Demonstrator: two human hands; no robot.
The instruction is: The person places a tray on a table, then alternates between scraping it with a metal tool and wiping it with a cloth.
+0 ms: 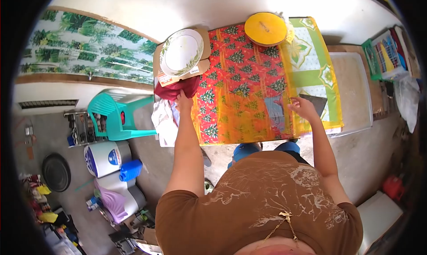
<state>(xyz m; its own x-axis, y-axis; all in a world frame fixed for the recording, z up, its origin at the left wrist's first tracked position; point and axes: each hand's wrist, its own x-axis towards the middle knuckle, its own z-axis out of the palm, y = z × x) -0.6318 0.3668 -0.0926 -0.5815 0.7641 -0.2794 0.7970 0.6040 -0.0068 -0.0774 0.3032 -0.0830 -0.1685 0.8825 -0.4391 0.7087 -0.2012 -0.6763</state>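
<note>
My left hand (183,102) reaches to the left side of the table, its fingers closed on a dark red cloth (189,87). That cloth lies bunched at the front of an open cardboard box (204,66), on which a white oval plate with a leaf-patterned rim (182,52) rests. White fabric (164,120) hangs near my left forearm. My right hand (304,108) is over the table's right part, its fingers curled together; whatever they may hold is too small to make out. Beside it are a grey-blue patch (275,112) and a dark flat square (316,103).
A red tree-print tablecloth (231,77) and a green-and-white floral cover (307,55) lie on the table. A round yellow lid (266,29) sits at the back. A teal plastic chair (106,117) stands left; a clear-sided bin (351,88) is at the right.
</note>
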